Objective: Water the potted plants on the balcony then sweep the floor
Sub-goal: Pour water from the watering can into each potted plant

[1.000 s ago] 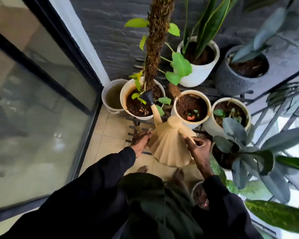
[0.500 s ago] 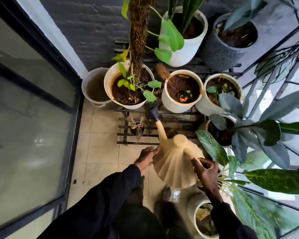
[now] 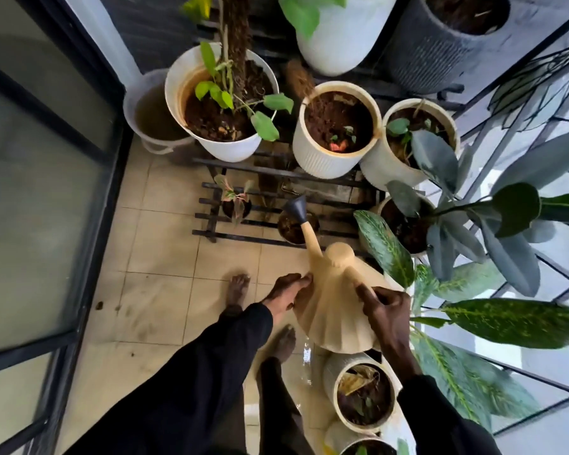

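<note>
Watering can [image 3: 334, 310]: beige, ribbed, cone-shaped; held in the air above the tiled floor [image 3: 165, 257], just in front of the low slatted rack [image 3: 211, 221]; tipped forward, spout aimed away from the person.
Rose [image 3: 296, 208]: dark funnel tip, poised over a small dark pot [image 3: 293, 229] on the rack's front slats; could not tell whether water ran.
Right hand [image 3: 386, 311]: back of hand up, fingers curled round the handle [image 3: 352, 274] on the can's upper right side; forearm came up from lower right in a black sleeve.
Left hand [image 3: 286, 293]: laid against the can's left flank, fingers nearly straight, tips touching the ribbed wall; arm reached in from lower left, also in a black sleeve.
Feet: bare, on the tiles; one [image 3: 237, 287] left of the can, the other [image 3: 284, 343] below it.
Near pot [image 3: 363, 395]: cream, on the floor under the can's rear edge, holding soil and dry leaves.
Rack, left: tiny pot with a pink-green plant [image 3: 235, 203].
Upper tier: three white pots in a row, namely the moss-pole pot [image 3: 224, 103], ribbed pot [image 3: 335, 129] and right pot [image 3: 414, 136].
Bucket [image 3: 151, 116]: pale, beside the moss-pole pot, against the glass door [image 3: 40, 192].
</note>
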